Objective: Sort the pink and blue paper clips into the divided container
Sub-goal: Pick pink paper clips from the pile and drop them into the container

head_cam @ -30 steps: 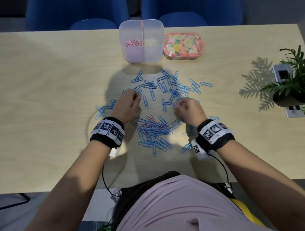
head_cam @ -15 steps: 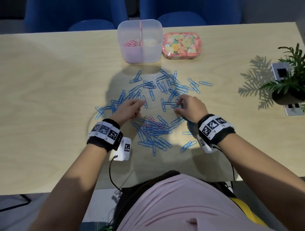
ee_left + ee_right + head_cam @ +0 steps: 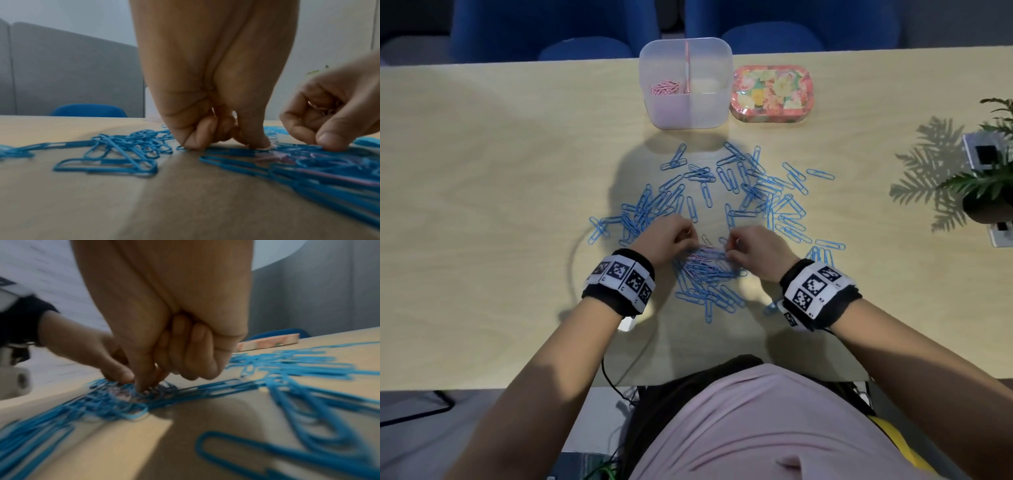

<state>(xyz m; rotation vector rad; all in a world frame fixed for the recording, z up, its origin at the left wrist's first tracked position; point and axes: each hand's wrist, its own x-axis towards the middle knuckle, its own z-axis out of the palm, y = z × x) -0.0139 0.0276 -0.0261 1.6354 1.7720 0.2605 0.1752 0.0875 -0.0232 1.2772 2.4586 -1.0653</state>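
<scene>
Both hands down on the near heap of clips. Left hand [image 3: 666, 240] sits at about 9 o'clock of the heap, right hand [image 3: 758, 248] at about 3 o'clock, fingertips converging on its far edge. The few pink paper clips [image 3: 697, 256] still on the table [image 3: 482, 205] lie tangled among blue paper clips [image 3: 705, 277] right between the two sets of fingertips, long axes roughly running 9-to-3; both hands look equally near. Left hand: fingers curled, tips pressed onto the clips; whether anything is actually pinched, cannot tell. Right hand: thumb and forefinger drawn together and driven into the heap, other fingers tucked; the wrist view is too blurred to tell if a clip is caught. Divided container [image 3: 686, 82] stands at 12 o'clock, well apart from the hands, with a small cluster of pink clips in its left compartment; the right compartment looks empty. Blue clips are scattered widely between heap and container. Floral tin [image 3: 772, 93] just beside the container at 3 o'clock. Judgement: the pink pick is nearly finished, the blue not begun.
</scene>
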